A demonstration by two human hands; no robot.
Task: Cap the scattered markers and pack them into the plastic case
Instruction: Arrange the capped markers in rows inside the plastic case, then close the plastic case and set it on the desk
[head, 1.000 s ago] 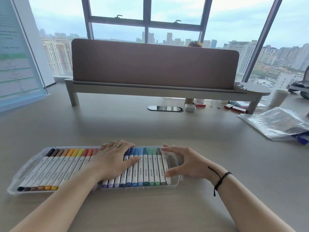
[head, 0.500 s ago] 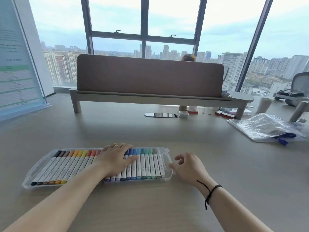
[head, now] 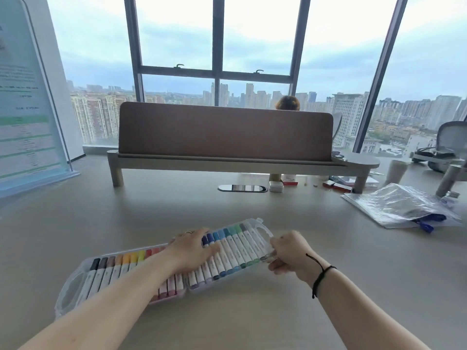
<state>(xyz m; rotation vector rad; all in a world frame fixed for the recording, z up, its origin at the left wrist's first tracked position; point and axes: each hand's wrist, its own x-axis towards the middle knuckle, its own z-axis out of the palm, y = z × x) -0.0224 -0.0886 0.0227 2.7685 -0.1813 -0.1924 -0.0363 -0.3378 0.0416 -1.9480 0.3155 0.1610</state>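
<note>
A clear plastic case (head: 68, 296) lies open on the desk in two hinged halves, filled with several capped markers (head: 235, 251) in a colour row from black and brown on the left to blue, green and grey on the right. My left hand (head: 194, 251) rests flat across the markers at the middle of the case, fingers spread. My right hand (head: 290, 253) grips the right half's outer edge by its handle end. That right half is tilted up off the desk.
A desk divider on a raised shelf (head: 227, 157) crosses the back. A crinkled clear plastic bag (head: 399, 205) with a blue zipper lies at the right. A cable port (head: 242, 188) and small boxes sit under the shelf. A sign stands at the left.
My right hand moved from the desk beside the case onto its right end and lifted that half upward. The left hand stayed on the markers. The camera tilted up.
</note>
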